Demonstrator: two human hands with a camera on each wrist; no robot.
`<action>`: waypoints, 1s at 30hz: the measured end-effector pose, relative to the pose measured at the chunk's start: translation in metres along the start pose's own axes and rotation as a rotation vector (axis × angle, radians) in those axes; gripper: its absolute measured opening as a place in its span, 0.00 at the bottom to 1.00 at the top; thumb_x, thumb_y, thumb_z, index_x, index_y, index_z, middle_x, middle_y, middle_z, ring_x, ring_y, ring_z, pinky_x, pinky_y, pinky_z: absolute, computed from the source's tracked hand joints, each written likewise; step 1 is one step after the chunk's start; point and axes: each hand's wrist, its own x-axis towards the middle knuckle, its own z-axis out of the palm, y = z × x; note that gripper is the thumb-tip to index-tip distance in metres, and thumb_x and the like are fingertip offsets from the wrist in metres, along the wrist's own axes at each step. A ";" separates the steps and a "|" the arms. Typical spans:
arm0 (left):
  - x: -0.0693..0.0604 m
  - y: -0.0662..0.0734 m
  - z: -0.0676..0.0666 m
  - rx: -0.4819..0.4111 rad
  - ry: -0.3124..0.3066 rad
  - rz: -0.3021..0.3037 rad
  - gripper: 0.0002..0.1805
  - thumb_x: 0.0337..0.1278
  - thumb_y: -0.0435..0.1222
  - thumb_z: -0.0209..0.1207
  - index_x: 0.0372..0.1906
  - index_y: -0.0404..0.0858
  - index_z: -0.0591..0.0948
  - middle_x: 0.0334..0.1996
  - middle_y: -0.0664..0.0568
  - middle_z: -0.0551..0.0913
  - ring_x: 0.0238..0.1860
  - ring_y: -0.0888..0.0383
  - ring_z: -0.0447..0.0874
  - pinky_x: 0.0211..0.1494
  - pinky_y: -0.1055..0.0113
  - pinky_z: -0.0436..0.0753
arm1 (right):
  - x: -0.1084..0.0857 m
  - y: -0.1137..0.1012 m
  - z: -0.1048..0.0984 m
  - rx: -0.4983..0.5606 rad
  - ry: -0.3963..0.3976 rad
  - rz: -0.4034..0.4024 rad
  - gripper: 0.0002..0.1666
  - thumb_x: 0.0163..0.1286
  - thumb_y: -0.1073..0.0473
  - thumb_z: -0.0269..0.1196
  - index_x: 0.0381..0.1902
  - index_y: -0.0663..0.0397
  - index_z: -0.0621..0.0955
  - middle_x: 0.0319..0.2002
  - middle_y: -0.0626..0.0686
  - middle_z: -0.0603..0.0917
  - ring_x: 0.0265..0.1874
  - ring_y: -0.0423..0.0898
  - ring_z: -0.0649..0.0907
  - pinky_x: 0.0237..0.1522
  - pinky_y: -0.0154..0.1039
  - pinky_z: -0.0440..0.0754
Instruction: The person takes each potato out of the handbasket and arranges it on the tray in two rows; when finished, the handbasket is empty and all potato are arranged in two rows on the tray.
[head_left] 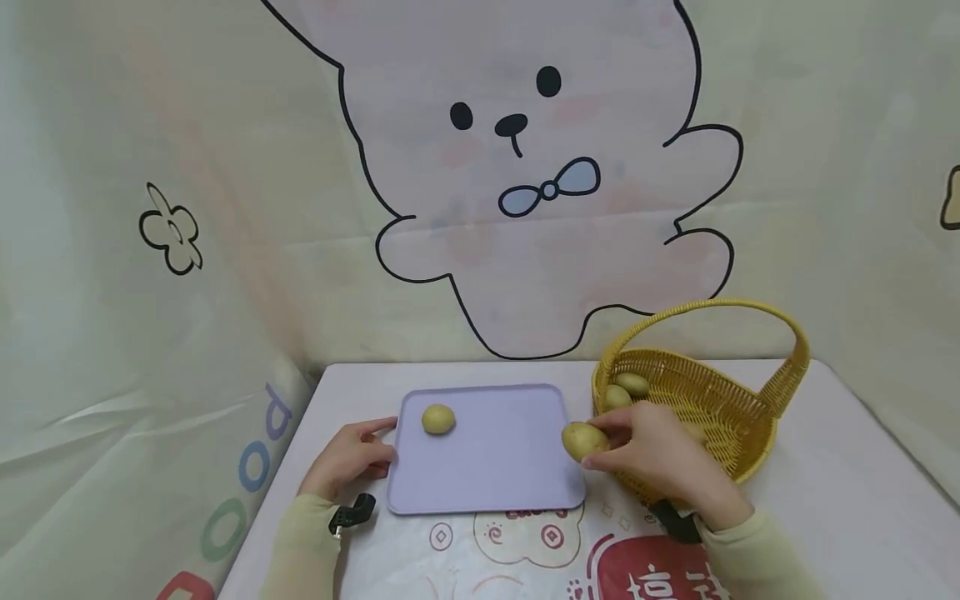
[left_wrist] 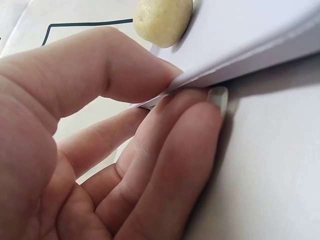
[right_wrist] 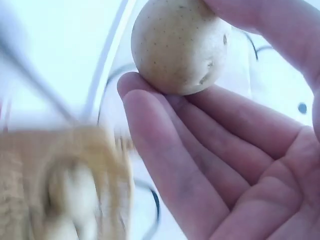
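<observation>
My left hand (head_left: 351,457) grips the left edge of a pale lilac tray (head_left: 502,458); in the left wrist view the thumb lies on the rim and fingertips press beneath it. One potato (head_left: 438,419) rests near the tray's upper left corner. Between thumb and fingertips, my right hand (head_left: 667,457) pinches another potato (head_left: 583,441) at the tray's right edge, beside the basket. The yellow woven basket (head_left: 697,379) holds several potatoes (head_left: 632,384), partly hidden by the right hand and forearm. The right wrist view shows the held potato (right_wrist: 180,47) sharply, with the basket blurred.
The basket's tall arched handle (head_left: 791,383) rises at the right of the white table (head_left: 825,467). A printed cloth backdrop (head_left: 510,275) hangs behind and on both sides. Red and outlined prints (head_left: 652,567) mark the table's front.
</observation>
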 end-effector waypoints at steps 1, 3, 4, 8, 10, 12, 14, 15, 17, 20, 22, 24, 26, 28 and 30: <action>0.001 0.001 0.000 -0.004 -0.002 0.001 0.39 0.53 0.32 0.73 0.75 0.42 0.80 0.33 0.48 0.83 0.29 0.56 0.85 0.37 0.66 0.88 | 0.006 -0.003 0.008 0.017 -0.004 -0.011 0.30 0.55 0.46 0.84 0.52 0.52 0.92 0.38 0.44 0.92 0.38 0.39 0.87 0.40 0.35 0.83; 0.002 0.001 0.001 -0.004 -0.006 0.010 0.39 0.53 0.32 0.72 0.75 0.42 0.80 0.32 0.48 0.83 0.29 0.56 0.85 0.36 0.66 0.88 | 0.019 -0.007 0.024 0.035 -0.008 -0.044 0.29 0.54 0.47 0.84 0.52 0.52 0.93 0.38 0.44 0.92 0.38 0.39 0.87 0.40 0.35 0.83; 0.002 0.001 0.001 -0.005 -0.007 0.013 0.39 0.52 0.31 0.72 0.75 0.41 0.80 0.31 0.48 0.83 0.28 0.57 0.85 0.36 0.66 0.87 | 0.026 -0.009 0.032 0.049 -0.012 -0.061 0.28 0.53 0.48 0.85 0.51 0.51 0.93 0.38 0.44 0.92 0.38 0.39 0.87 0.41 0.35 0.83; 0.003 -0.001 0.001 -0.015 -0.017 0.026 0.39 0.51 0.30 0.71 0.74 0.40 0.80 0.29 0.50 0.85 0.27 0.58 0.85 0.35 0.67 0.87 | 0.056 -0.018 0.064 0.085 -0.025 -0.094 0.26 0.52 0.51 0.85 0.49 0.52 0.93 0.38 0.45 0.92 0.38 0.40 0.85 0.42 0.36 0.83; 0.003 -0.001 0.000 -0.020 -0.020 0.034 0.39 0.51 0.30 0.71 0.74 0.39 0.80 0.27 0.50 0.85 0.26 0.58 0.85 0.34 0.67 0.87 | 0.071 -0.023 0.076 0.094 -0.027 -0.099 0.25 0.52 0.54 0.85 0.48 0.53 0.94 0.37 0.46 0.92 0.37 0.41 0.85 0.42 0.37 0.82; 0.002 0.000 0.000 -0.021 -0.026 0.044 0.40 0.51 0.30 0.71 0.75 0.38 0.79 0.27 0.50 0.85 0.26 0.58 0.85 0.34 0.66 0.87 | 0.085 -0.027 0.087 0.084 -0.018 -0.097 0.24 0.51 0.56 0.86 0.47 0.54 0.94 0.38 0.46 0.92 0.38 0.42 0.85 0.43 0.39 0.83; 0.001 0.001 0.000 -0.028 -0.023 0.046 0.40 0.51 0.30 0.71 0.74 0.38 0.79 0.27 0.51 0.85 0.26 0.58 0.84 0.34 0.67 0.87 | 0.098 -0.031 0.095 0.065 -0.009 -0.096 0.23 0.50 0.57 0.85 0.47 0.52 0.94 0.38 0.45 0.92 0.38 0.43 0.85 0.45 0.40 0.83; 0.000 0.001 -0.001 -0.034 -0.021 0.047 0.40 0.50 0.30 0.71 0.74 0.38 0.79 0.27 0.51 0.85 0.26 0.58 0.84 0.33 0.67 0.87 | 0.104 -0.032 0.100 0.059 -0.005 -0.095 0.23 0.50 0.57 0.85 0.47 0.51 0.94 0.38 0.45 0.93 0.38 0.43 0.85 0.46 0.41 0.83; 0.002 0.002 0.001 -0.039 -0.029 0.045 0.40 0.50 0.30 0.71 0.74 0.37 0.79 0.27 0.51 0.85 0.26 0.58 0.84 0.33 0.67 0.87 | 0.112 -0.030 0.107 0.057 0.006 -0.073 0.24 0.50 0.57 0.85 0.47 0.50 0.94 0.39 0.45 0.93 0.38 0.42 0.85 0.48 0.43 0.84; 0.003 0.002 0.003 -0.043 -0.040 0.040 0.40 0.50 0.30 0.71 0.75 0.38 0.79 0.27 0.51 0.84 0.26 0.58 0.84 0.34 0.67 0.87 | 0.117 -0.025 0.116 0.079 0.009 -0.054 0.24 0.50 0.58 0.85 0.48 0.51 0.93 0.38 0.46 0.92 0.37 0.40 0.84 0.47 0.43 0.85; 0.005 0.000 0.004 -0.038 -0.042 0.035 0.40 0.51 0.30 0.71 0.75 0.39 0.79 0.27 0.51 0.83 0.26 0.58 0.84 0.34 0.67 0.87 | 0.119 -0.023 0.121 0.102 0.010 -0.045 0.25 0.50 0.60 0.85 0.49 0.54 0.93 0.39 0.47 0.92 0.37 0.40 0.85 0.47 0.42 0.85; 0.005 0.000 0.005 -0.034 -0.040 0.033 0.40 0.51 0.30 0.71 0.75 0.39 0.79 0.28 0.51 0.83 0.27 0.58 0.85 0.35 0.67 0.88 | 0.121 -0.022 0.124 0.109 0.014 -0.044 0.27 0.50 0.61 0.85 0.50 0.56 0.92 0.39 0.48 0.93 0.37 0.41 0.85 0.47 0.43 0.86; 0.005 -0.001 0.004 -0.034 -0.031 0.031 0.40 0.51 0.30 0.71 0.75 0.39 0.79 0.28 0.51 0.84 0.27 0.58 0.85 0.35 0.67 0.88 | 0.123 -0.022 0.126 0.106 0.023 -0.048 0.28 0.50 0.61 0.85 0.51 0.57 0.92 0.40 0.49 0.93 0.38 0.41 0.85 0.48 0.43 0.86; 0.005 0.000 0.003 -0.034 -0.022 0.027 0.40 0.51 0.30 0.71 0.75 0.39 0.79 0.28 0.50 0.85 0.27 0.58 0.85 0.35 0.66 0.88 | 0.125 -0.023 0.127 0.096 0.026 -0.052 0.29 0.50 0.62 0.85 0.52 0.57 0.92 0.42 0.50 0.93 0.39 0.42 0.86 0.50 0.45 0.86; 0.004 0.001 0.001 -0.035 -0.013 0.026 0.40 0.50 0.30 0.72 0.75 0.39 0.79 0.28 0.50 0.85 0.26 0.58 0.85 0.34 0.66 0.88 | 0.128 -0.024 0.128 0.088 0.029 -0.060 0.29 0.50 0.62 0.85 0.53 0.58 0.91 0.43 0.50 0.93 0.40 0.42 0.86 0.51 0.46 0.86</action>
